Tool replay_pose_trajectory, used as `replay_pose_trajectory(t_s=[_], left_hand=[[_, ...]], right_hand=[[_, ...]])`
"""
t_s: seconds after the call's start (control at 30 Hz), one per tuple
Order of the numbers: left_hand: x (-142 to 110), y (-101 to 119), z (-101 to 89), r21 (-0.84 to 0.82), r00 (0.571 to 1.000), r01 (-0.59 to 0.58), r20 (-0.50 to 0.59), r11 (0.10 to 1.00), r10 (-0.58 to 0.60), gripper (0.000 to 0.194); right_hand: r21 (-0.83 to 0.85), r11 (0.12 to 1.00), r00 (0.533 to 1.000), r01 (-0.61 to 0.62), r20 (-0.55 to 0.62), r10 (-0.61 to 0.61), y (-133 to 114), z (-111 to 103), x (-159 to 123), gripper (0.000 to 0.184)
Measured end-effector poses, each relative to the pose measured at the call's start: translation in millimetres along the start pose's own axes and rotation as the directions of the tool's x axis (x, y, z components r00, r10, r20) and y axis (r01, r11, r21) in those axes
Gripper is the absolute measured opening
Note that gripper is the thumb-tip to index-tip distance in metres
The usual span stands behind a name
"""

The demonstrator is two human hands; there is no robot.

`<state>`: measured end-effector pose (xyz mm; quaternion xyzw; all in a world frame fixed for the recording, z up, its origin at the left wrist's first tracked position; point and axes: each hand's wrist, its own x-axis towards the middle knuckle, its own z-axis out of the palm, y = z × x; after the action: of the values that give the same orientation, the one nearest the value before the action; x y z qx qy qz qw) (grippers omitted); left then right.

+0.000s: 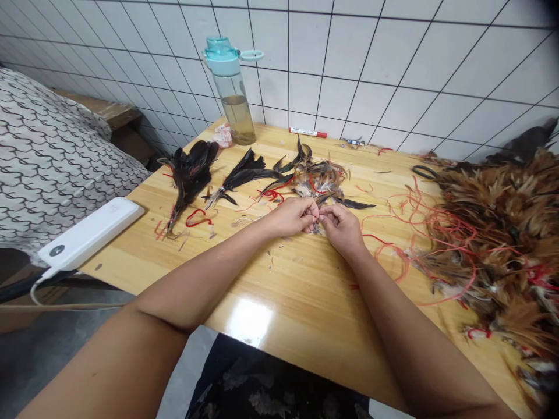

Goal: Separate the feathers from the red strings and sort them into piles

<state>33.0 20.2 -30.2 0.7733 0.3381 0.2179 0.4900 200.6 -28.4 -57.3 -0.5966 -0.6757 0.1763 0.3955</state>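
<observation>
My left hand (296, 216) and my right hand (342, 228) meet over the middle of the table, fingertips pinched and almost touching. Whatever lies between the fingers is too small to make out; a bit of grey fluff shows just under them. Right behind the hands lies a loose heap of brown and white feathers (321, 174) with red string in it. Left of the heap are a small bundle of black feathers (244, 174) and a bigger black feather bundle (192, 171). A short loop of red string (198, 218) rests nearby.
Brown feather bundles (502, 209) pile up along the right side, with tangled red string (449, 227) beside them. A water bottle (238, 110), a crumpled tissue (222, 135) and a marker (308, 132) stand or lie near the tiled wall. A white power bank (94, 233) sits at the left edge.
</observation>
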Motion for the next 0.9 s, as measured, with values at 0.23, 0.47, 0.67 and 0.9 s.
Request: replay_pose_trajectory(t_s=[0.23,0.47,0.67,0.9], left_hand=[[-0.4,1.4,-0.5,-0.128,0.999,0.038,0.015,0.991,-0.036,0.006],[1.2,1.1,0.2,-0.218,0.994,0.106,0.062,0.97,-0.094,0.005],[3.3,0.0,0.8,-0.317,0.992,0.127,0.064,0.94,-0.112,0.005],[2.8,3.3,1.2,-0.363,0.994,0.112,0.044,0.925,-0.103,0.006]], right_hand=[[0.016,1.0,0.999,-0.027,0.018,0.027,-1.1,-1.0,0.2,0.015],[-0.075,0.997,0.998,-0.001,0.062,0.006,-4.5,-3.8,-0.1,0.01],[-0.125,0.992,0.998,-0.004,0.059,0.011,-6.9,-4.6,-1.3,0.011],[-0.122,0.993,0.998,-0.009,0.054,0.016,-8.2,-4.5,-2.5,0.01]])
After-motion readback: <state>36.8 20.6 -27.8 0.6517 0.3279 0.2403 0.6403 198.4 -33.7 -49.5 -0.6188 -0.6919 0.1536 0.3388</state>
